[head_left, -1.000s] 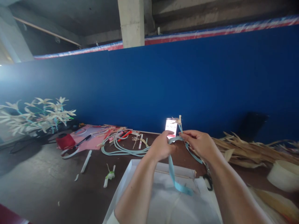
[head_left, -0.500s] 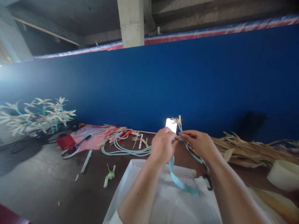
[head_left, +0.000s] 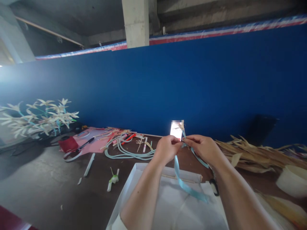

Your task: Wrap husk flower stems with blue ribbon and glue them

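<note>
My left hand (head_left: 166,149) and my right hand (head_left: 203,147) meet above the table, both pinched on a light blue ribbon (head_left: 185,182) near a small straw-coloured flower piece (head_left: 182,125). The ribbon's loose end hangs down from my fingers onto a white tray (head_left: 134,185) below. A second strand of the ribbon runs down to the right under my right hand.
A lit phone (head_left: 176,131) stands behind my hands against the blue wall. Dried husks (head_left: 254,153) lie at the right by a white roll (head_left: 291,180). Scissors (head_left: 213,187), coiled strips (head_left: 127,150), a pink sheet (head_left: 92,140) and pale flowers (head_left: 38,116) are around.
My left hand has moved right to meet my right hand, closing the ribbon loop against the flower stem. The hanging ribbon tail has swung slightly right.
</note>
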`<state>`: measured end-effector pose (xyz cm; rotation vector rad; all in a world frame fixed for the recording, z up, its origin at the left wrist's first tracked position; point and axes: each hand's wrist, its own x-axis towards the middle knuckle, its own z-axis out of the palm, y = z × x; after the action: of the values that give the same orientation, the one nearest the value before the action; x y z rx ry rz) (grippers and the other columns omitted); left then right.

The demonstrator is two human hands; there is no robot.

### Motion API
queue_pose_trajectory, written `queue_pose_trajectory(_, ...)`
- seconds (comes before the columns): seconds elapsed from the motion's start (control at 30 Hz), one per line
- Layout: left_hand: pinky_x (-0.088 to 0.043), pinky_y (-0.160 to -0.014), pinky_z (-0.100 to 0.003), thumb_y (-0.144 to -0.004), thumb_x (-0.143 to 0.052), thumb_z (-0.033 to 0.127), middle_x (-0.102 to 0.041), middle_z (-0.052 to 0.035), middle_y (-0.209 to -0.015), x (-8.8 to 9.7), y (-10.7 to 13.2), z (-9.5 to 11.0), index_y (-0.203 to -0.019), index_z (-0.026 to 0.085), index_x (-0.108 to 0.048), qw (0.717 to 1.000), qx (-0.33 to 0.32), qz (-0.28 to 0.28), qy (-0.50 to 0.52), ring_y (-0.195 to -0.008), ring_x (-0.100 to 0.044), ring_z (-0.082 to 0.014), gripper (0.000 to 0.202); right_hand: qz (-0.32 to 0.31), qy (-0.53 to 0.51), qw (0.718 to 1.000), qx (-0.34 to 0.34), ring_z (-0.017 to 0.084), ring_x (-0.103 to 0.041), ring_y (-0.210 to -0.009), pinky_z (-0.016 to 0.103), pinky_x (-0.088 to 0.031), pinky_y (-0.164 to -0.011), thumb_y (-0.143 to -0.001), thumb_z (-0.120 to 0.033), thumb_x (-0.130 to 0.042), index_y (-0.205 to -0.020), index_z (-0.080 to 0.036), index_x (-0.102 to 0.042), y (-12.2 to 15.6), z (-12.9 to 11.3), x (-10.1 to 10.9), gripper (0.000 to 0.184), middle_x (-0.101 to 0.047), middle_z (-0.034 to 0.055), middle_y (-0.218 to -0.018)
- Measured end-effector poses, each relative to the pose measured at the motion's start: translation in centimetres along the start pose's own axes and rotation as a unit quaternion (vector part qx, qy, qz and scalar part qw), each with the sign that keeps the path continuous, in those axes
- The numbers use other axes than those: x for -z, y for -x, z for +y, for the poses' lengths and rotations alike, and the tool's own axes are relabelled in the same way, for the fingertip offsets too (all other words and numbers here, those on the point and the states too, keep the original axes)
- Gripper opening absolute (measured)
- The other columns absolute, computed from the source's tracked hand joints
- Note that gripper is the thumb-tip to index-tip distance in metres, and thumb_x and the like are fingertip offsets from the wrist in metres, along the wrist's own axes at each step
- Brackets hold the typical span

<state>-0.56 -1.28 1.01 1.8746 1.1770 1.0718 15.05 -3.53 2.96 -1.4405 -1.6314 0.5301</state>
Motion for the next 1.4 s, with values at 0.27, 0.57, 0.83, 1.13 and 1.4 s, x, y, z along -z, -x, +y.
queue_pose_trajectory(0.27, -0.040, -0.069, -0.023, -0.072, -0.055, 0.031, -0.066, -0.0013, -0.086, 0.3, 0.1, 0.7, -0.080, 0.021, -0.068, 0.995, -0.079, 0.046, -0.044, -0.081, -0.058, -0.0149, 0.018, -0.011, -0.040, 0.999, -0.027, 0.008, -0.036, -0.039, 0.023, -0.027, -0.043, -0.071, -0.051, -0.056, -0.087, -0.021, -0.069, 0.3, -0.6, -0.1, 0.037, -0.052, -0.0032, -0.047)
queue_pose_trajectory(0.57, -0.038, -0.061, -0.023, -0.072, -0.055, 0.041, -0.065, -0.0011, -0.071, 0.0, -0.2, 0.4, -0.075, 0.016, -0.066, 0.999, 0.004, 0.030, 0.040, -0.068, -0.056, -0.0133, 0.027, -0.041, -0.119, 0.990, -0.064, 0.007, -0.034, -0.039, 0.022, -0.021, -0.039, -0.070, -0.053, -0.057, -0.096, -0.018, -0.067, 0.2, -0.2, -0.4, 0.044, -0.047, -0.0031, -0.047)
queue_pose_trajectory(0.83, -0.036, -0.054, -0.021, -0.066, -0.063, 0.045, -0.062, -0.0028, -0.068, 0.1, -0.2, 0.8, -0.081, 0.013, -0.065, 0.965, 0.119, -0.037, 0.229, -0.054, -0.048, -0.0086, 0.035, -0.047, -0.210, 0.974, -0.074, 0.006, -0.035, -0.041, 0.022, -0.021, -0.039, -0.065, -0.049, -0.064, -0.095, -0.019, -0.067, -0.1, 0.7, -0.8, 0.042, -0.049, -0.0035, -0.052)
queue_pose_trajectory(1.13, -0.032, -0.051, -0.020, -0.064, -0.064, 0.043, -0.059, -0.0016, -0.067, 0.0, -0.4, 0.3, -0.081, 0.014, -0.064, 0.959, 0.124, -0.032, 0.251, -0.052, -0.045, -0.0066, 0.034, -0.011, -0.147, 0.987, -0.058, 0.007, -0.035, -0.040, 0.022, -0.022, -0.039, -0.067, -0.050, -0.062, -0.096, -0.018, -0.067, 0.3, -0.4, -0.6, 0.043, -0.045, -0.0048, -0.045)
queue_pose_trajectory(1.4, -0.038, -0.058, -0.021, -0.065, -0.063, 0.036, -0.064, -0.0019, -0.069, 0.1, -0.1, 0.6, -0.077, 0.015, -0.066, 0.989, 0.058, 0.024, 0.132, -0.061, -0.052, -0.0105, 0.024, 0.031, -0.004, 0.999, -0.007, 0.009, -0.039, -0.040, 0.024, -0.027, -0.043, -0.073, -0.047, -0.055, -0.089, -0.020, -0.070, 0.4, -1.0, -0.6, 0.035, -0.051, -0.0027, -0.044)
